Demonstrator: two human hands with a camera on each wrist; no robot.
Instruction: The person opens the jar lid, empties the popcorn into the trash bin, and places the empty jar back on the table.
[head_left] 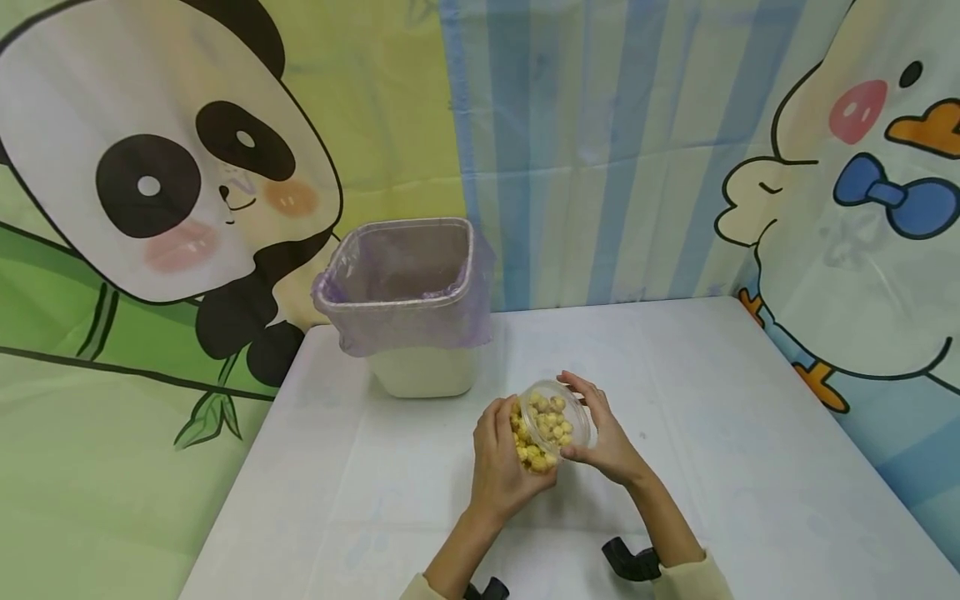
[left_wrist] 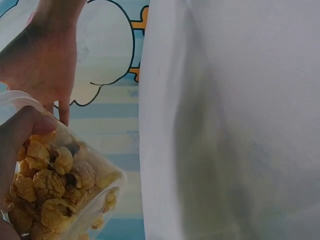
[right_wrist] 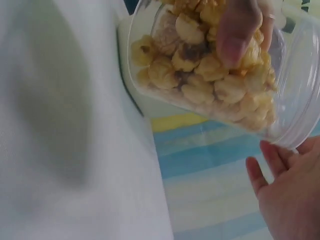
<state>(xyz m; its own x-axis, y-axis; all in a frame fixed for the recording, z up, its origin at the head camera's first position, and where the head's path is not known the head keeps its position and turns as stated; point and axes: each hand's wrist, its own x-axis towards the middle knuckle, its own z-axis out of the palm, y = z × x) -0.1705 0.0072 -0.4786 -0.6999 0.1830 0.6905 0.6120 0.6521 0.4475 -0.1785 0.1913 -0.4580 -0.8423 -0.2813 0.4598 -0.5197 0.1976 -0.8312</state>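
Note:
A clear plastic jar (head_left: pixel 576 408) of yellow caramel popcorn (head_left: pixel 534 454) is held tilted above the white table, its round end facing up and right. My left hand (head_left: pixel 501 467) grips the jar's body from the left; its thumb presses the side in the right wrist view. My right hand (head_left: pixel 611 446) spans the round rim, thumb below and fingers above. In the right wrist view, right fingertips (right_wrist: pixel 272 155) meet the rim's lower edge. Whether a clear lid covers the mouth is hard to tell. Popcorn (left_wrist: pixel 50 185) fills much of the jar in the left wrist view.
A pale bin (head_left: pixel 423 371) lined with a purple bag (head_left: pixel 405 329) stands at the table's back left. The white table (head_left: pixel 360 500) reaches back to printed curtains (head_left: pixel 600 167) with a panda and a white bird. Black curved pieces (head_left: pixel 630 560) sit by both wrists.

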